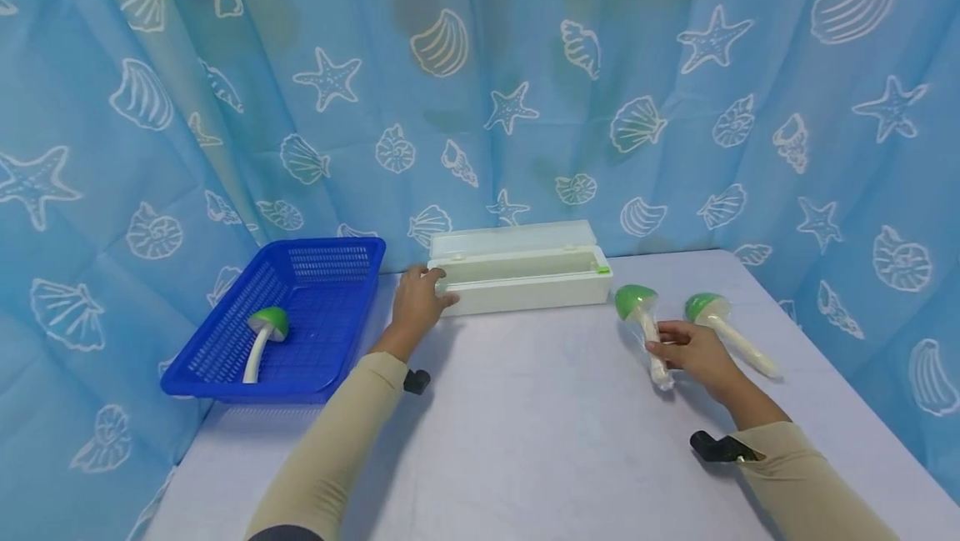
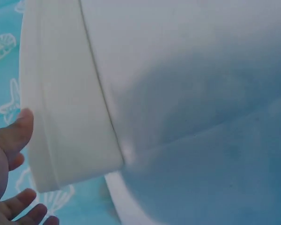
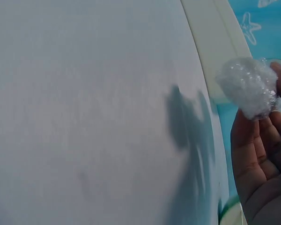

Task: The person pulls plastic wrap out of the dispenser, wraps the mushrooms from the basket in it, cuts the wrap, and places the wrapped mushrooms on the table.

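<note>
My left hand (image 1: 418,303) is at the left end of a long white box (image 1: 525,293) whose lid (image 1: 517,238) stands raised at the back. In the left wrist view its fingers are spread about the box's corner, one fingertip against the edge. My right hand (image 1: 697,355) pinches the white handle of a plastic-wrapped ladle (image 1: 633,301) with a green bowl. The crinkled wrap round the handle end (image 3: 248,86) shows in the right wrist view. Just right of that hand lies a second green-and-white ladle (image 1: 705,308).
A blue plastic basket (image 1: 273,391) on the left holds another green-and-white ladle (image 1: 268,324). A white cloth covers the table (image 1: 540,433). Behind it hangs a blue curtain (image 1: 480,157) with shell and starfish prints.
</note>
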A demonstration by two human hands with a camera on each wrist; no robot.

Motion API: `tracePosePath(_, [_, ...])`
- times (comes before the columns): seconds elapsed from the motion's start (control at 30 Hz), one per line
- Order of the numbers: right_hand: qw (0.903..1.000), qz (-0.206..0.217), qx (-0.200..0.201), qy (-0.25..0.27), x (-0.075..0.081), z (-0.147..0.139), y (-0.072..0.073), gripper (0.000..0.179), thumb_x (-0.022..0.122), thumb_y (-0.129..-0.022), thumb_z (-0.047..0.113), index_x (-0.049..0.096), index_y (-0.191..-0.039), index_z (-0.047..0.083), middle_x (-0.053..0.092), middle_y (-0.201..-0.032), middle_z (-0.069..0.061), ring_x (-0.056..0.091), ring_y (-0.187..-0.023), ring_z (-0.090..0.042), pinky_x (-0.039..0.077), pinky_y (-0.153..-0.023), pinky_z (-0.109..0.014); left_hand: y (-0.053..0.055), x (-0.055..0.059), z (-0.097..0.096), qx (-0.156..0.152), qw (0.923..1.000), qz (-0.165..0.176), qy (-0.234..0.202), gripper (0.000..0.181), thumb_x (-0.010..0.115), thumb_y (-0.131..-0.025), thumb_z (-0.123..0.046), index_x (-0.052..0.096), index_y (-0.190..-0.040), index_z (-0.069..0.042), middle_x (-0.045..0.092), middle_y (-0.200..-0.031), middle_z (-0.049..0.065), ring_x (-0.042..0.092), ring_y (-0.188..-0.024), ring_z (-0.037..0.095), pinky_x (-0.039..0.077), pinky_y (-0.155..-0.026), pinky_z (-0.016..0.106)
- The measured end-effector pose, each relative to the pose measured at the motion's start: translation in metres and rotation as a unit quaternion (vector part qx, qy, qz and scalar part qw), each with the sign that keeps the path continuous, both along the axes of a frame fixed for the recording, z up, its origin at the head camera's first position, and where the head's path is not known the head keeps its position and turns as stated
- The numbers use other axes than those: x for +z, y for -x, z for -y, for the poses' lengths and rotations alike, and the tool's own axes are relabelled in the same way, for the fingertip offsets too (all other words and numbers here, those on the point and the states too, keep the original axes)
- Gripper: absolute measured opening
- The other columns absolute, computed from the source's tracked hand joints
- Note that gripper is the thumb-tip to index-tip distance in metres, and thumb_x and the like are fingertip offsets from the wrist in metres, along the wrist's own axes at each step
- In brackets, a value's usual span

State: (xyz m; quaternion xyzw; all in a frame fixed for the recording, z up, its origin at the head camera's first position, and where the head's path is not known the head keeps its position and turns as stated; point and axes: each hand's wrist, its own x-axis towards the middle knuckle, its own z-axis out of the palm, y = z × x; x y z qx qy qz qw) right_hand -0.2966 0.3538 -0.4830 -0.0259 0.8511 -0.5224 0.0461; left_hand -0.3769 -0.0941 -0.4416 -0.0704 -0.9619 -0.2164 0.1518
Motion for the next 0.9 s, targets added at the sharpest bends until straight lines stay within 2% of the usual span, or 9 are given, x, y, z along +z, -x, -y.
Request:
tracePosePath(0.1, [0.9995, 0.003, 0.001, -0.032, 0.0, -0.012, -0.002, 0.068, 0.073, -0.089, 0.031, 0.046, -0.135, -0.011, 0.056, -0.122, -0.027, 0.061, -0.094, -0.022, 0.054, -0.073, -0.03, 0.006, -0.002, 0.004, 0.006, 0.9981, 0.041, -0.046, 0.058, 0.081, -0.08, -0.035, 0.06, -0.127, -0.008, 0.041, -0.141, 0.022, 0.04, -0.129, 0.041, 0.038, -0.102, 0.05])
tracePosePath(0.23, [0.9966, 0.014, 0.006, -0.081, 0.0, -0.025, -0.004, 0.065, 0.072, -0.09, 0.03, 0.048, -0.132, -0.012, 0.056, -0.12, -0.028, 0.061, -0.094, -0.025, 0.054, -0.071, -0.032, 0.015, -0.009, 0.01, 0.01, 0.9931, 0.066, -0.097, 0.055, 0.082, -0.079, -0.032, 0.058, -0.12, -0.005, 0.035, -0.145, 0.022, 0.04, -0.129, 0.04, 0.04, -0.101, 0.048])
tracePosePath(0.37, [0.9932, 0.024, 0.007, -0.113, -0.002, -0.035, -0.003, 0.065, 0.072, -0.09, 0.03, 0.046, -0.133, -0.013, 0.055, -0.121, -0.029, 0.061, -0.096, -0.028, 0.054, -0.071, -0.033, 0.023, -0.013, 0.016, 0.012, 0.9889, 0.083, -0.123, 0.057, 0.084, -0.078, -0.03, 0.055, -0.119, -0.003, 0.04, -0.138, 0.024, 0.046, -0.122, 0.038, 0.041, -0.099, 0.047])
tracePosePath(0.53, [0.9885, 0.033, -0.01, -0.147, -0.001, -0.042, -0.003, 0.065, 0.07, -0.091, 0.032, 0.046, -0.134, -0.011, 0.055, -0.122, -0.029, 0.059, -0.099, -0.032, 0.053, -0.072, -0.035, 0.032, -0.01, 0.019, 0.01, 0.98, 0.123, -0.156, 0.073, 0.084, -0.078, -0.024, 0.045, -0.135, -0.001, 0.047, -0.137, 0.025, 0.046, -0.125, 0.039, 0.039, -0.102, 0.049])
tracePosePath(0.67, [0.9833, 0.044, 0.001, -0.177, 0.005, -0.046, -0.001, 0.066, 0.068, -0.092, 0.034, 0.046, -0.132, -0.014, 0.055, -0.12, -0.029, 0.059, -0.097, -0.032, 0.053, -0.072, -0.036, 0.035, -0.008, 0.018, 0.014, 0.975, 0.144, -0.168, 0.081, 0.083, -0.079, -0.023, 0.04, -0.143, -0.002, 0.047, -0.14, 0.024, 0.044, -0.128, 0.04, 0.037, -0.104, 0.051])
tracePosePath(0.8, [0.9762, 0.045, 0.031, -0.21, 0.012, -0.045, 0.005, 0.072, 0.068, -0.091, 0.042, 0.047, -0.129, -0.016, 0.058, -0.116, -0.028, 0.06, -0.091, -0.028, 0.053, -0.07, -0.036, 0.034, -0.007, 0.02, 0.023, 0.9749, 0.155, -0.159, 0.08, 0.082, -0.08, -0.026, 0.041, -0.144, -0.003, 0.046, -0.142, 0.022, 0.043, -0.129, 0.039, 0.035, -0.105, 0.052])
tracePosePath(0.9, [0.9699, 0.033, 0.047, -0.236, 0.021, -0.043, 0.009, 0.07, 0.068, -0.09, 0.043, 0.051, -0.125, -0.016, 0.061, -0.11, -0.026, 0.061, -0.087, -0.027, 0.053, -0.069, -0.038, 0.035, -0.008, 0.021, 0.024, 0.9749, 0.157, -0.156, 0.08, 0.082, -0.08, -0.028, 0.041, -0.144, -0.005, 0.046, -0.143, 0.021, 0.043, -0.13, 0.039, 0.035, -0.105, 0.052])
